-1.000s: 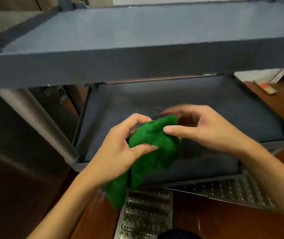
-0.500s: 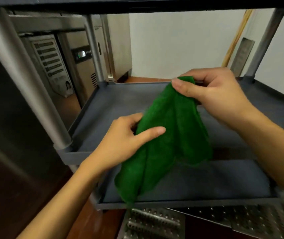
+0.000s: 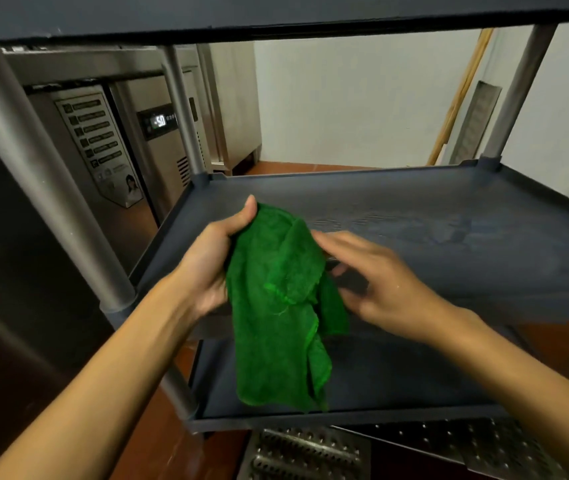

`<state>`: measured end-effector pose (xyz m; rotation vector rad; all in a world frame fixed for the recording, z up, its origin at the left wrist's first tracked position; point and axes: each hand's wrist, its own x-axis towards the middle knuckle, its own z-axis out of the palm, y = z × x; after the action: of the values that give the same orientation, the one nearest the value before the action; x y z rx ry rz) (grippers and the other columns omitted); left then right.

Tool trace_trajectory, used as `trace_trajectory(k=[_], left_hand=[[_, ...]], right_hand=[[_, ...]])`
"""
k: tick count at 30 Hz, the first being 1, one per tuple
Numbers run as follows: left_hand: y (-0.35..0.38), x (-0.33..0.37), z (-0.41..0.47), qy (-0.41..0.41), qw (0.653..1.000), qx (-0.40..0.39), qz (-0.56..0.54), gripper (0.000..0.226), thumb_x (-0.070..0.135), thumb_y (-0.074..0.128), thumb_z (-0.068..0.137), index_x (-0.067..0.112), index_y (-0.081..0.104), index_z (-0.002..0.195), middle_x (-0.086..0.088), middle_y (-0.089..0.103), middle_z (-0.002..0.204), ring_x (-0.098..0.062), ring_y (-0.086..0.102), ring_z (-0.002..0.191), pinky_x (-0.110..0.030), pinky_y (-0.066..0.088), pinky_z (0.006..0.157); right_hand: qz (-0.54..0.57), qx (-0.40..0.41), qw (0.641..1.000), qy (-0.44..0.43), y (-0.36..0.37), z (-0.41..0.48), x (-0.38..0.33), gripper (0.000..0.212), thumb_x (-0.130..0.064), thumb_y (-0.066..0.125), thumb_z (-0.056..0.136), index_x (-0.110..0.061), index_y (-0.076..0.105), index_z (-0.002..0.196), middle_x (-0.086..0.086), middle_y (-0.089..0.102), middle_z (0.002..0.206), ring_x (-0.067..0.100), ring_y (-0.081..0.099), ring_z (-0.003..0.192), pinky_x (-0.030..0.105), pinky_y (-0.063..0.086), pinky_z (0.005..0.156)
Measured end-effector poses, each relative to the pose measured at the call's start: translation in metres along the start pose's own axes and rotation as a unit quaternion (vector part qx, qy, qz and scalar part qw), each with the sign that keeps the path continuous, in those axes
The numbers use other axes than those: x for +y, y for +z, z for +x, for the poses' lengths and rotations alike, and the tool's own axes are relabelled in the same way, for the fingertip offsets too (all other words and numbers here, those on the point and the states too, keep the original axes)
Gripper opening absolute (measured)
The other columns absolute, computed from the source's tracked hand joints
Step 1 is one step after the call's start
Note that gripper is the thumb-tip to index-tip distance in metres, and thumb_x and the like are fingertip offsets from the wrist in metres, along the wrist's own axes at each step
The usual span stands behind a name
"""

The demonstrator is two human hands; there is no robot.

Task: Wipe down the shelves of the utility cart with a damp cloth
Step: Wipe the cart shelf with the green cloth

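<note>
At far left a brushed-steel cabinet (image 3: pixel 158 157) carries a lit display with digits too small to read surely. A round grey cart post (image 3: pixel 51 174) rises beside it. The left hand (image 3: pixel 214 261) grips the upper fold of the green cloth (image 3: pixel 276 306), thumb up, fingers hidden behind the nubbly terry. The cloth hangs limp before the middle shelf (image 3: pixel 449 237) and lower shelf (image 3: pixel 380 382). The right hand (image 3: pixel 380 289) is blurred; its fingertips meet the cloth, but whether they pinch it I cannot tell. Both shelves are matte dark-grey rimmed trays. The top shelf (image 3: pixel 276 12) is cut off above.
</note>
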<state>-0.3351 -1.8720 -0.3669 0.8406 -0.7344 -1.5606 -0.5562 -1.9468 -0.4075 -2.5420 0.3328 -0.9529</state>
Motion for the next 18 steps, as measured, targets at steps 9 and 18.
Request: trace_trajectory(k=[9, 18], left_hand=[[-0.006, 0.004, 0.005, -0.057, 0.997, 0.035, 0.025, 0.048, 0.039, 0.050, 0.100, 0.002, 0.080, 0.092, -0.017, 0.075, 0.104, -0.027, 0.075, 0.093, -0.039, 0.062, 0.078], [-0.003, 0.000, 0.006, -0.085, 0.994, 0.049, 0.044, 0.043, 0.039, 0.049, 0.102, 0.001, 0.070, 0.108, -0.020, 0.072, 0.106, -0.031, 0.073, 0.090, -0.045, 0.057, 0.087]], right_hand=[[-0.045, -0.037, 0.997, -0.046, -0.031, 0.012, -0.035, 0.061, 0.010, 0.069, 0.081, -0.023, 0.061, 0.132, 0.003, 0.051, 0.132, 0.017, 0.053, 0.122, 0.026, 0.045, 0.097], [-0.162, -0.058, 0.982, -0.080, -0.025, 0.021, -0.056, 0.057, -0.004, 0.074, 0.082, -0.023, 0.059, 0.134, 0.007, 0.044, 0.145, 0.023, 0.047, 0.127, 0.035, 0.043, 0.100]])
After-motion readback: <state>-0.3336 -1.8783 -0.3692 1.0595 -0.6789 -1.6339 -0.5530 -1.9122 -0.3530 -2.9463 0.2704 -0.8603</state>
